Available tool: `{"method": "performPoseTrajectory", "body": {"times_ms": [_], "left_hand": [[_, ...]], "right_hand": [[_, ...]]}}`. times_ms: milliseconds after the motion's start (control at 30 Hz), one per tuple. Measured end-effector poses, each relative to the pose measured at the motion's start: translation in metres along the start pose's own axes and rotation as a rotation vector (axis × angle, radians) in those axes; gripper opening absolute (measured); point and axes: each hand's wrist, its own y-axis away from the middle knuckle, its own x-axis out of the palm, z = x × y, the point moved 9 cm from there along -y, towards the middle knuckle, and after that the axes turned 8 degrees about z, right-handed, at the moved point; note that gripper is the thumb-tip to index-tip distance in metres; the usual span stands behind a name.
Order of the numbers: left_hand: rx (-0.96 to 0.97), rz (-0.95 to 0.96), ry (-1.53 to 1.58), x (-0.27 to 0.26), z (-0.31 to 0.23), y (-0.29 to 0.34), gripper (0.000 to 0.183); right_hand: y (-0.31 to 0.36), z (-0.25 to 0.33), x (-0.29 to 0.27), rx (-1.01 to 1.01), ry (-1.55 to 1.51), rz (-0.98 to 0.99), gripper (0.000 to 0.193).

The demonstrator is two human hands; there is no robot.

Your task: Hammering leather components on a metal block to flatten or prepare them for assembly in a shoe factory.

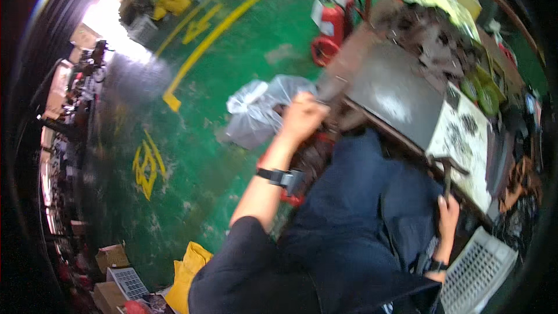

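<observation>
My right hand (448, 212) is wrapped round the handle of a hammer (451, 164), whose dark head stands up beside the table's near edge. Out to the left, my left hand (304, 117) is closed, with the fingers bent in. It is beside the corner of a dark, smooth work plate (395, 96) and some brown pieces at the table's edge. Whatever its fingers hold, if anything, is hidden and blurred. Just beyond this hand, a translucent plastic bag (256, 110) with dark contents sits on the floor.
Crumpled brown pieces (433, 40) lie along the plate's far side. Small dark bits are scattered on a white sheet (459, 139). A grey plastic crate (478, 270) stands at lower right. Red fire extinguishers (332, 23) stand beyond the table on the green floor (197, 157).
</observation>
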Motion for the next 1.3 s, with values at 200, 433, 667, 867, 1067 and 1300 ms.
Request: {"method": "performPoseTrajectory", "body": {"times_ms": [200, 433, 667, 867, 1067, 1300], "left_hand": [[-0.553, -0.486, 0.688, -0.05, 0.11, 0.135, 0.018], [-1.054, -0.471, 1.123, 0.1, 0.201, 0.27, 0.028], [-1.402, -0.079, 0.974, 0.164, 0.205, 0.343, 0.025], [-1.206, -0.238, 0.957, 0.102, 0.207, 0.304, 0.026], [-0.894, -0.257, 0.839, 0.034, 0.159, 0.169, 0.024], [-0.098, 0.088, 0.307, 0.054, -0.013, -0.082, 0.023]], "right_hand": [[-0.011, 0.015, 0.022, 0.205, -0.314, 0.077, 0.021], [-0.002, 0.007, 0.022, 0.225, -0.365, 0.081, 0.021], [0.002, 0.001, 0.024, 0.248, -0.332, 0.065, 0.018], [-0.001, 0.007, 0.017, 0.228, -0.356, 0.037, 0.018], [-0.008, 0.013, 0.014, 0.159, -0.03, 0.055, 0.025], [-0.013, 0.035, 0.012, 0.11, -0.077, 0.051, 0.03]]}}
